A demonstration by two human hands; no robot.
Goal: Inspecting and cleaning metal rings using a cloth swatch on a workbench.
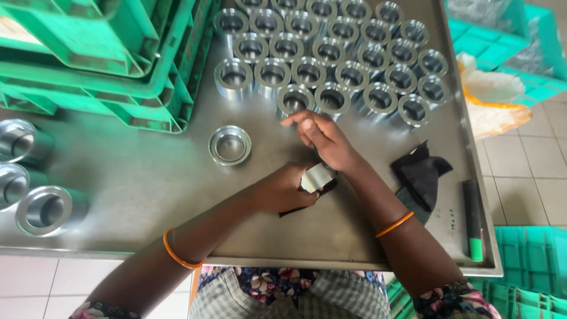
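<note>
I note a metal ring (317, 176) held low over the tabletop (147, 177), near its front edge and just right of centre. My left hand (283, 190) has its grip closed on the ring, with the fingers curled round its left side. A dark cloth (295, 208) shows under that hand, touching the ring; how much of it lies beneath I cannot tell.

My right hand (322, 137) is above the ring, its wrist crossing just beside it. Its grip is open and holds nothing: the fingers stretch left, and the fingertips lie close to the front row of the ring block (331, 53). Whether they touch a ring there I cannot tell. Each wrist carries an orange band.

The ring block stands at the far side of the tabletop, in slanted rows, the rings upright with bores facing up and set close together. One loose ring (230, 145) sits apart, left of the hands. Three larger rings (23, 177) stand at the left edge.

A black rag (420, 171) lies crumpled right of the right forearm. Beyond it, near the right rim, lies a pen (473, 218), black with a green end, pointing towards me.

Green crates (118, 65) are stacked on the far left corner. More green crates (508, 35) stand on the tiled floor (525, 171) to the right.
</note>
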